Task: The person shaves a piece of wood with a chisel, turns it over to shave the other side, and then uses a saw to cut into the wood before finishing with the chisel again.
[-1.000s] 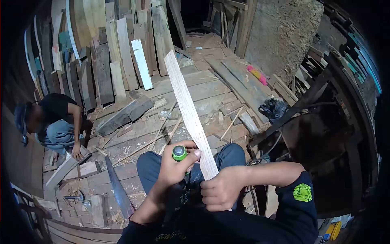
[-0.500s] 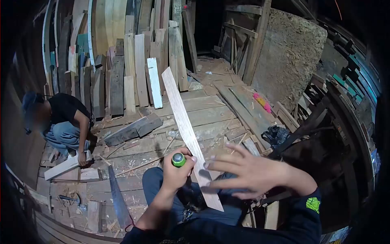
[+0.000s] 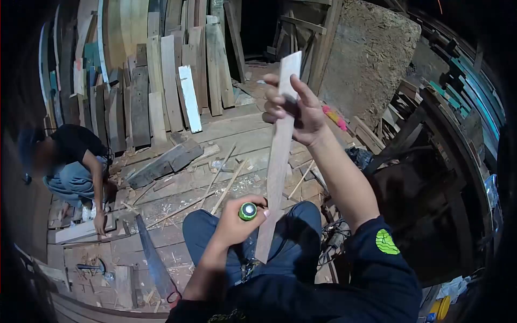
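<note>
My left hand [image 3: 237, 223] is closed around a green-handled tool [image 3: 247, 211] with a round metal cap; its far end is hidden below the fist. The same hand's thumb and fingers rest against the edge of a pale wooden strip [image 3: 277, 161]. This strip stands tilted over my lap, its angled top pointing away from me. Near that top, my right hand [image 3: 301, 116] grips it, fingers curled at one side and thumb at the other.
A handsaw [image 3: 153, 258] and a hammer [image 3: 91, 266] lie on the plank floor. To the left, another person [image 3: 81, 167] crouches over a board [image 3: 81, 230]. A thick timber block [image 3: 164, 162] lies ahead, before boards [image 3: 140, 107] leaning upright.
My right hand has gone from spread over the strip's lower part to its upper end and closed there. The strip has swung more upright and to the right. The view has shifted slightly.
</note>
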`<action>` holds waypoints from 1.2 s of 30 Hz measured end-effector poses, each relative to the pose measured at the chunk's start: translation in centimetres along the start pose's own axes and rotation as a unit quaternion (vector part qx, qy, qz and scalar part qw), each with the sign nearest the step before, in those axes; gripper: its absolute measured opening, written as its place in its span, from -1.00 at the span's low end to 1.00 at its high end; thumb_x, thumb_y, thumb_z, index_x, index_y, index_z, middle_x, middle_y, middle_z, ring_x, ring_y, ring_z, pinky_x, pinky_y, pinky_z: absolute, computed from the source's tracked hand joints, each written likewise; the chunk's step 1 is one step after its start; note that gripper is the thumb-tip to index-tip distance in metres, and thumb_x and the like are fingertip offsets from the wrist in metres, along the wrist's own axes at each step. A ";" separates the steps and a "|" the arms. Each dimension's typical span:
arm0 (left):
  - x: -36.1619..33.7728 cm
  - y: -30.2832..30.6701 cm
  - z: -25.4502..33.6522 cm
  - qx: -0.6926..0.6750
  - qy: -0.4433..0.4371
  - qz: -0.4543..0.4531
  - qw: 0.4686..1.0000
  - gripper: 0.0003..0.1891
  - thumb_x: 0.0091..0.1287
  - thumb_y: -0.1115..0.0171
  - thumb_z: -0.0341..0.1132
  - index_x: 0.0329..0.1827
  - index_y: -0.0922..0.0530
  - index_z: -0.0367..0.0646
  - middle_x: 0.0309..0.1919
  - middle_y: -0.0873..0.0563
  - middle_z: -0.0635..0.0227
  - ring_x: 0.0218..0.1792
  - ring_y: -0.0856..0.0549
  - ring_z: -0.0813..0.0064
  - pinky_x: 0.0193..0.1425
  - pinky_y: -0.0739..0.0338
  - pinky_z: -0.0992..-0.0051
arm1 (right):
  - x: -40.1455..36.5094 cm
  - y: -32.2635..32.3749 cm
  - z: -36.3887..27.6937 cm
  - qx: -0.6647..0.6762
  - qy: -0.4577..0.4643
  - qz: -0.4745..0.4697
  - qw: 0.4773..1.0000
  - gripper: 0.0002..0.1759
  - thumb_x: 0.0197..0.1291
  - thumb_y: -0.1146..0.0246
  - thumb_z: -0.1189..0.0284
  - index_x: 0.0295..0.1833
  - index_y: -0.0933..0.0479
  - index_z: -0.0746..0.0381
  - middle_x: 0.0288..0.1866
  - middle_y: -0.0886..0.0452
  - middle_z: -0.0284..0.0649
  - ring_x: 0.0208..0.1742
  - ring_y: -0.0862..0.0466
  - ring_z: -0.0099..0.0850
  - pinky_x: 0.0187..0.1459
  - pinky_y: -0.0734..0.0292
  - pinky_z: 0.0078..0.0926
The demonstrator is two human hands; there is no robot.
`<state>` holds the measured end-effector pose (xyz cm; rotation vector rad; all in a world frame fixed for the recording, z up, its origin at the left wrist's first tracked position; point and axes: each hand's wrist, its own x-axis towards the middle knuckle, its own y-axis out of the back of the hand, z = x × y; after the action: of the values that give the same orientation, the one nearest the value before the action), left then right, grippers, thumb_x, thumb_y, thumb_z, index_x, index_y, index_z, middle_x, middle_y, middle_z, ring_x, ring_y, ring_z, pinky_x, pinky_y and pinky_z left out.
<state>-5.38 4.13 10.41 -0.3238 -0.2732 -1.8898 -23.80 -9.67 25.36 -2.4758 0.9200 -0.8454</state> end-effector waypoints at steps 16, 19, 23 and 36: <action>-2.6 4.2 -3.6 -0.154 -0.103 0.291 0.939 -0.71 0.49 -0.08 -0.24 -0.41 -0.29 -0.12 -0.64 -0.39 0.38 -0.59 -0.39 0.52 -0.41 -0.35 0.49 | -18.2 11.7 18.1 -0.239 0.195 0.299 0.903 -0.66 0.45 -0.14 0.20 -0.29 -0.41 0.25 -0.50 -0.39 -0.33 -0.48 -0.32 -0.56 -0.40 -0.24 -0.51; -2.5 3.1 -4.3 -0.208 -0.126 0.291 0.925 -0.70 0.45 -0.14 -0.21 -0.40 -0.33 -0.15 -0.66 -0.43 0.33 -0.62 -0.42 0.48 -0.43 -0.39 0.47 | -19.9 11.5 20.0 -0.294 0.190 0.337 0.874 -0.62 0.46 -0.12 0.17 -0.33 -0.40 0.25 -0.51 -0.39 -0.31 -0.48 -0.33 -0.56 -0.40 -0.22 -0.53; -2.9 2.0 -5.5 -0.250 -0.055 0.266 0.929 -0.69 0.42 -0.21 -0.24 -0.43 -0.35 -0.17 -0.66 -0.45 0.30 -0.62 -0.46 0.47 -0.49 -0.38 0.48 | -21.3 10.7 19.7 -0.225 0.188 0.295 0.909 -0.63 0.44 -0.14 0.20 -0.32 -0.43 0.28 -0.45 -0.44 -0.25 -0.43 -0.39 -0.50 -0.34 -0.29 -0.52; -3.5 -1.5 -9.3 -0.229 -0.001 0.275 0.934 -0.69 0.34 -0.26 -0.38 -0.50 -0.32 -0.19 -0.67 -0.47 0.32 -0.67 -0.40 0.56 -0.58 -0.26 0.54 | -24.5 5.6 17.7 -0.260 0.173 0.289 0.905 -0.49 0.40 -0.11 0.15 -0.56 -0.18 0.17 -0.70 -0.16 -0.36 -0.62 -0.20 -0.45 -0.42 -0.16 -0.40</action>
<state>-6.52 4.56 0.42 -0.6437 0.2493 -1.3735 -29.84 5.24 -0.80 -2.2313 2.1139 -0.9146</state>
